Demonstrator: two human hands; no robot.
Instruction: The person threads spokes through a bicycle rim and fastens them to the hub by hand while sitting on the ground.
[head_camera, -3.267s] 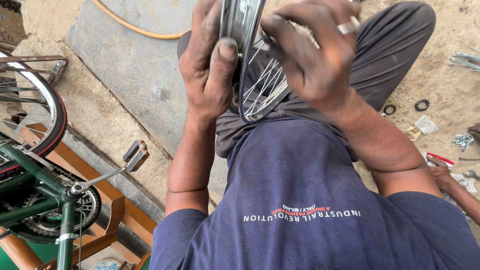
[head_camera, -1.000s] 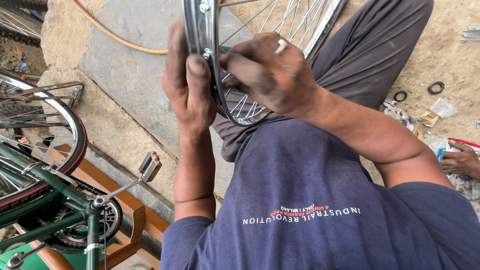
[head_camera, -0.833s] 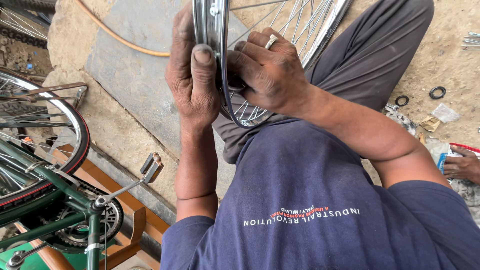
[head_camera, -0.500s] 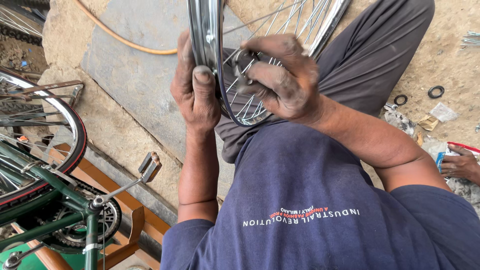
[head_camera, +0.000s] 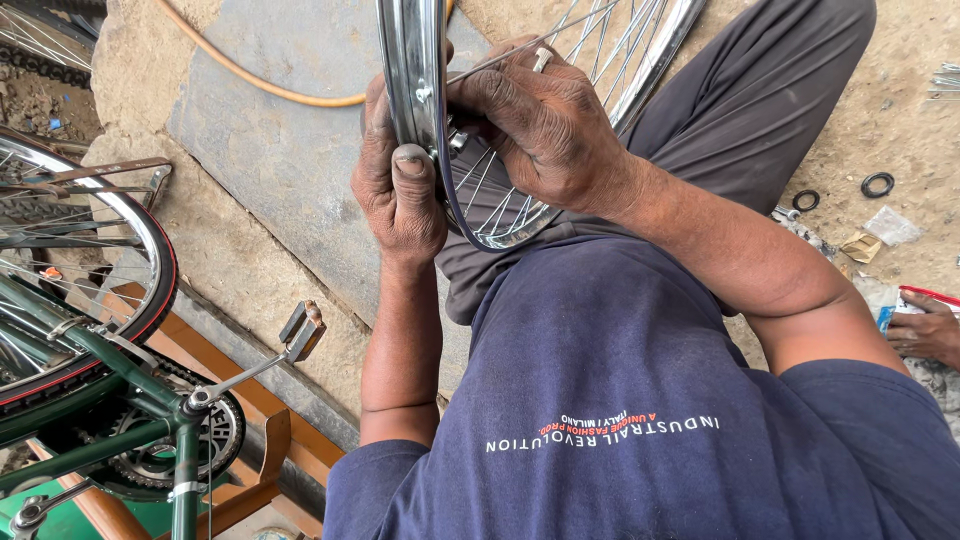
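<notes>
Chrome wheel rim (head_camera: 408, 70) stands edge-on over the person's lap, left hand (head_camera: 398, 190) clenched round it w/ thumb pressed on the rim edge. Right hand (head_camera: 545, 125) has shifted vs. half a sec ago: now flatter over the spokes (head_camera: 490, 195), fingers pinching at a nipple, prob., tho the grip point is hidden. Green bicycle (head_camera: 90, 400) stands at the left, well apart.

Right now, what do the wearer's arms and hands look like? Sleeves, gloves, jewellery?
No gloves. Both forearms are bare below short navy T-shirt sleeves; the shirt has a small line of white and red print. The left hand and right hand are smeared with dark grime. A silver ring sits on a right-hand finger. No watch or wristband is visible.
</notes>
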